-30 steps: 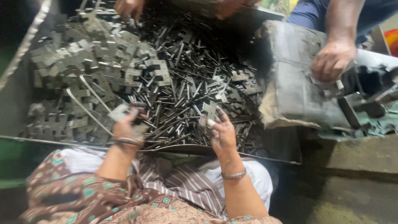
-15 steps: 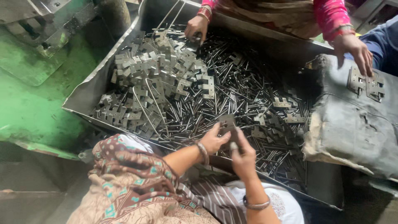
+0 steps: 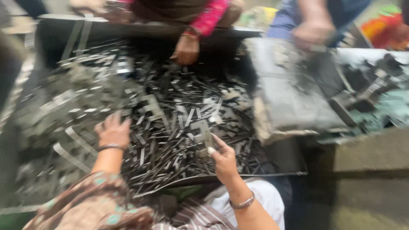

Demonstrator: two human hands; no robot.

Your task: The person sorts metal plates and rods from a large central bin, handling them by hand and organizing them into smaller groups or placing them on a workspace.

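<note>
A small stack of flat metal pieces (image 3: 203, 135) is sitting pinched in the right hand (image 3: 223, 159), over the tray (image 3: 238, 175) at its 5 o'clock edge. The left hand (image 3: 113, 131) is resting spread, ungripping, on the scrap pile (image 3: 128, 106) at 9 o'clock.

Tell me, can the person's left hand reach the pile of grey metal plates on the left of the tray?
Probably yes. The left hand already lies on the metal parts, and the pile of plates sits just beside it with nothing between them.
</note>
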